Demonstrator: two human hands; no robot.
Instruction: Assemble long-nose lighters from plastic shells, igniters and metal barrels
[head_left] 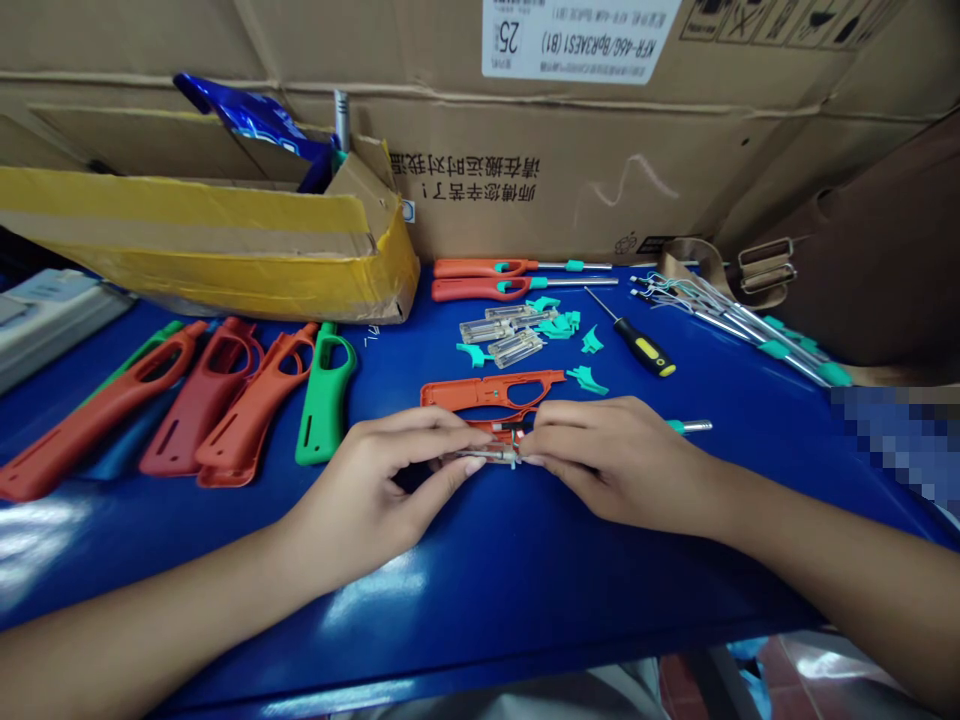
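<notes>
– What is the work laid out on?
– A glossy blue tabletop (562, 580), with both forearms resting over its near side.

– And the grip?
– The left hand (397, 470) pinches a clear plastic, narrow fluid tank (487, 455) between thumb and fingers. The right hand (630, 465) has its fingertips bunched at the tank's right end; I cannot tell whether they hold it or a small part there.

– What lies beyond the grip?
– Just past it, an orange plastic half-shell with a trigger loop (459, 394). Left of the grip, a row of orange, red, blue and green hollow handles (199, 405).

– Farther?
– Beyond the shell, a cluster of clear tanks (517, 348) beside teal plastic triggers (561, 325). To their right, a black-and-yellow screwdriver (646, 350), then a bundle of silver metal rods with teal collars (774, 349).

– And farthest from the hands?
– Two orange long-necked lighters (466, 289), a yellow-taped cardboard box (225, 240) to their left, and a brown cardboard wall (637, 125) behind.
</notes>
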